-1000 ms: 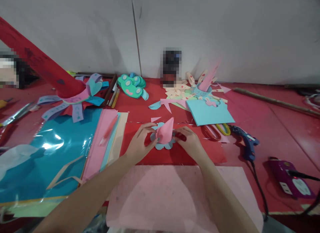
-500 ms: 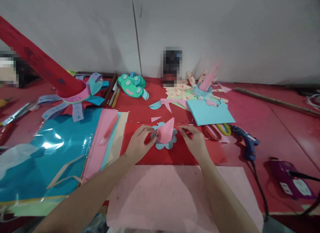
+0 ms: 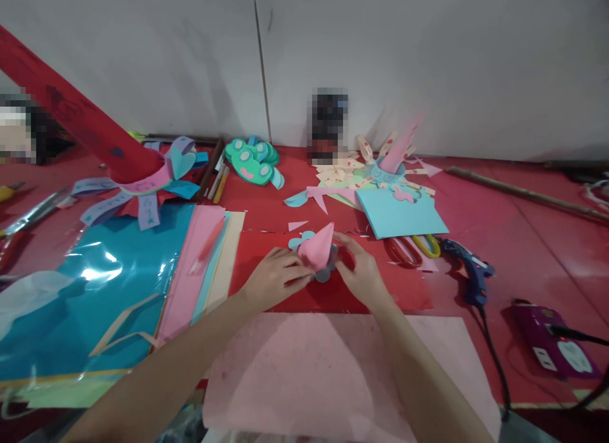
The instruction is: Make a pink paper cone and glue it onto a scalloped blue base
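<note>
While a tilted pink cone (image 3: 318, 247) is set on a blue petalled base (image 3: 323, 276) over the red sheet (image 3: 404, 294), it is flanked closely by the left hand (image 3: 275, 277) and the right hand (image 3: 360, 268), both curled inward, though whether anything is pinched cannot be told.

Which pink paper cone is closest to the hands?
The front one: the pink cone with blue petals at its base, between the left hand and the right hand. The other pink cone is farther back, near the wall.
</note>
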{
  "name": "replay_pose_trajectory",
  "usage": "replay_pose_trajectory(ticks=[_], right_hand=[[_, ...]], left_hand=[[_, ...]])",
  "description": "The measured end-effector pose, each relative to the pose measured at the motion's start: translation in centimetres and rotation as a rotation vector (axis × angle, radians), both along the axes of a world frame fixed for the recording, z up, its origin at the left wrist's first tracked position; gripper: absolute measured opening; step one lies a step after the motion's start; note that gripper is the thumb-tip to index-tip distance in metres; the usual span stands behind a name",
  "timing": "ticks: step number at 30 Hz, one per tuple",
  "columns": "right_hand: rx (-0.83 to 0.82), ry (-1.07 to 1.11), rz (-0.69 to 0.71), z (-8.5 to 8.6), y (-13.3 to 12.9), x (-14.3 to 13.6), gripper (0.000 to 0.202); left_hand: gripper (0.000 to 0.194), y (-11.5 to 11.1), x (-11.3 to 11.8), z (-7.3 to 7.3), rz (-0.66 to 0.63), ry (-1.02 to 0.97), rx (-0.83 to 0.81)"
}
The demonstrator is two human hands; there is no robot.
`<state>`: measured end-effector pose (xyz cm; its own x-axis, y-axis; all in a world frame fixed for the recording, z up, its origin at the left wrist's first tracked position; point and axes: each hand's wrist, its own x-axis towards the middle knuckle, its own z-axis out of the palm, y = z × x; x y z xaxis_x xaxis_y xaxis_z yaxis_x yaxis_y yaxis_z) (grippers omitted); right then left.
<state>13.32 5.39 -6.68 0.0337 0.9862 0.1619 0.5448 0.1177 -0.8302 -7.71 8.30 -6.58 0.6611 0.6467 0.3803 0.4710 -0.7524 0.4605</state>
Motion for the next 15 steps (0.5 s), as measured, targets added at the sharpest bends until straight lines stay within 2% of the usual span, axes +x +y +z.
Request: replay_pose_trajectory(ticks=[5, 11, 15], right_hand=[[0.006, 0.005, 0.071, 0.00, -0.08, -0.21, 0.051], [0.027, 0.019, 0.028, -0.16, -0.17, -0.02, 0.050], [0.031, 0.034, -0.020, -0.23, -0.15, 0.13, 0.047]], left_hand=[[0.025, 0.11, 0.02, -0.13, 0.036, 0.036, -0.006], [0.020, 0.40, 0.03, -0.40, 0.094, 0.028, 0.003], [0.018, 0.49, 0.03, -0.16, 0.177, 0.036, -0.048]])
